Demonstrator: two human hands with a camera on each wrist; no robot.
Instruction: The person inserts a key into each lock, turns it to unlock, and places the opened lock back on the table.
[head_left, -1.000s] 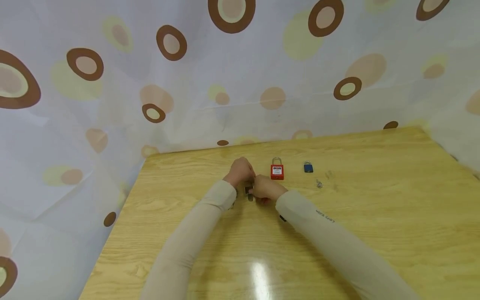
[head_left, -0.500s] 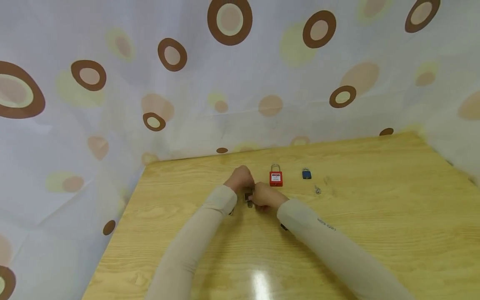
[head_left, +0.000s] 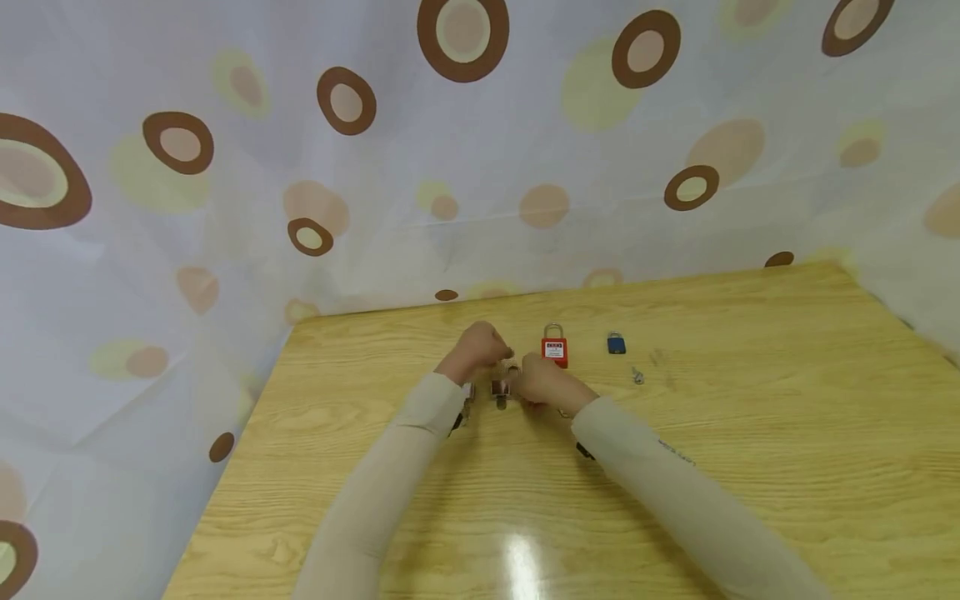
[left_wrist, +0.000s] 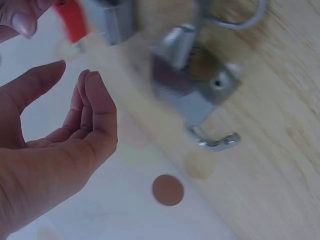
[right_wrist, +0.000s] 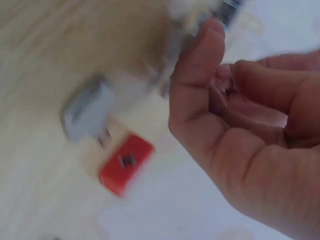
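Observation:
A metal padlock (head_left: 500, 390) stands between the two hands, a small piece at its lower end. Close to its shackle is my left hand (head_left: 480, 348); the left wrist view shows that hand's thumb apart from loosely bent fingers (left_wrist: 102, 107), nothing between them. My right hand (head_left: 547, 383) is just right of the padlock, its fingers bent and thumb (right_wrist: 265, 85) apart, with no held thing visible. Beside the left wrist, another silver padlock (left_wrist: 195, 85) lies with its shackle swung out, blurred. A grey padlock (right_wrist: 90, 110) is blurred in the right wrist view.
Beyond the right hand are a red padlock (head_left: 554, 348) and a small blue padlock (head_left: 616, 343). Small keys (head_left: 637, 376) lie nearer on the wooden table (head_left: 750, 400). A black piece (head_left: 584, 451) shows under the right sleeve. Patterned cloth (head_left: 375, 167) hangs behind.
My hands have drawn apart around the middle padlock, the right one shifting to the right and the left slightly left. More of the padlock and its shackle shows now.

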